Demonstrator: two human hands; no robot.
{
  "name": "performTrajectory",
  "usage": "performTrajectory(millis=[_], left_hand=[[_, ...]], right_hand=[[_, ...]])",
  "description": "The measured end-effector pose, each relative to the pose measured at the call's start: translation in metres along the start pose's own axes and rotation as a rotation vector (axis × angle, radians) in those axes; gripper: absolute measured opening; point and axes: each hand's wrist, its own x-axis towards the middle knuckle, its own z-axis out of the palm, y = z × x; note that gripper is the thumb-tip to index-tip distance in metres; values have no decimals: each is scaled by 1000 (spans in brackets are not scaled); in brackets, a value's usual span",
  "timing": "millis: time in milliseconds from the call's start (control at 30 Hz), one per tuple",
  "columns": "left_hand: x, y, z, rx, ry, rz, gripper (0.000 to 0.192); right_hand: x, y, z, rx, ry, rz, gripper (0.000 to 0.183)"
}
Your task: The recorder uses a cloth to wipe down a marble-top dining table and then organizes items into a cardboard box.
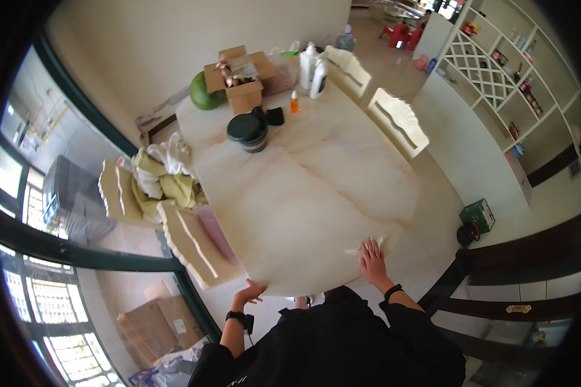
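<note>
A pale marble-patterned table (290, 203) stretches out before me. My right hand (372, 259) presses down on a thin white tissue or wipe (378, 242) near the table's right front edge. Parts of the wipe stick out around the fingers. At the near left edge, my left hand (252, 292) touches the tabletop's rim with its fingers loosely apart. It holds nothing that I can see.
A dark lidded tub (248, 133), an orange spray bottle (294, 102), white pump bottles (308, 65), an open cardboard box (244, 96) and a watermelon (206, 92) stand toward the far end. Cream chairs (193, 246) flank both sides; one is piled with cloths (167, 179).
</note>
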Motion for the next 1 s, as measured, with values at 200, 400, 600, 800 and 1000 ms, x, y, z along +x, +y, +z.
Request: performTrajectory(millis=[200,400,600,800,1000], left_hand=[[10,-1,-2,32,80,-14,103],[39,-51,2,-42,344,38,84],[-10,0,18,-190,467,109,53],[9,-30,-4,-174,500,67,51],[24,-27,-33,-256,411,178,10]], right_hand=[[60,-62,25,275,232,10,50],[78,-170,75,348,14,-863,57],[52,-208,125,239,109,-890,64],[18,-125,99,397,88,-940,58],[-8,23,55,785,-54,-666,40]])
